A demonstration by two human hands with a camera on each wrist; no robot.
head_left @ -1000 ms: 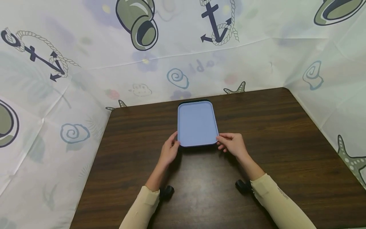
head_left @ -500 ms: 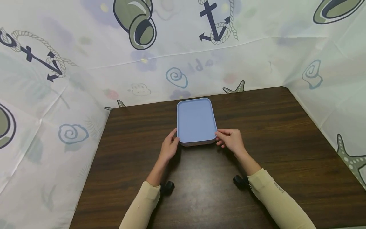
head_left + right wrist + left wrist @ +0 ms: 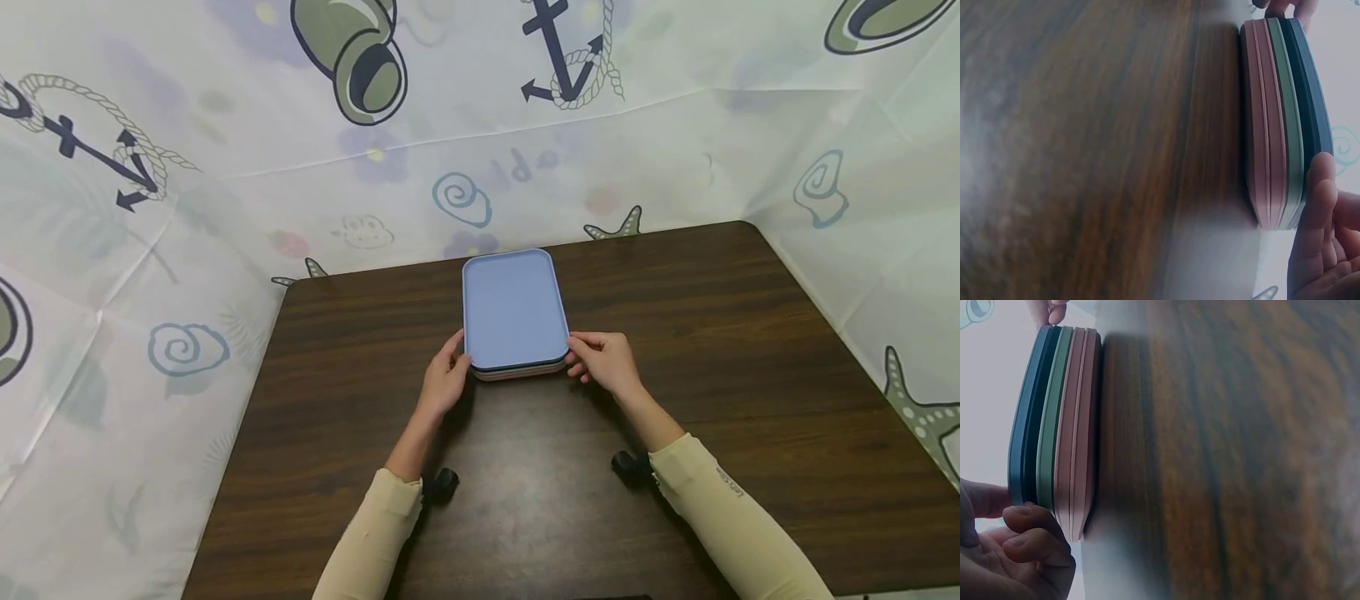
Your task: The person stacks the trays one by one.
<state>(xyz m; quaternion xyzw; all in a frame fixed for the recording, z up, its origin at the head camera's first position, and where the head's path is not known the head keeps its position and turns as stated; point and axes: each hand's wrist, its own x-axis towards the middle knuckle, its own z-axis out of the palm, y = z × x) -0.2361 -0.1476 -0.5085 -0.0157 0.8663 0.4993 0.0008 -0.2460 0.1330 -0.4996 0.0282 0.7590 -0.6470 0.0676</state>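
A light blue tray (image 3: 513, 308) tops a stack of rounded rectangular trays near the table's far edge. In the left wrist view the edges beneath it read as a dark green tray (image 3: 1040, 419), a light green tray (image 3: 1054, 425) and two pink trays (image 3: 1075, 450) at the bottom. My left hand (image 3: 444, 379) pinches the blue tray at its near left corner, with curled fingers under the rim. At the near right corner my right hand (image 3: 609, 362) pinches the same tray between thumb and fingers. Whether the dark green tray is also gripped, I cannot tell.
The stack stands on a dark wood-grain table (image 3: 750, 400). A white printed cloth (image 3: 675, 150) hangs behind the table and along both sides. Black wrist cameras (image 3: 442, 486) sit under both cuffs.
The blue tray has shifted slightly toward the table's far edge, with both hands following. The dark green rim at its far end is now covered, and lower tray edges show in front.
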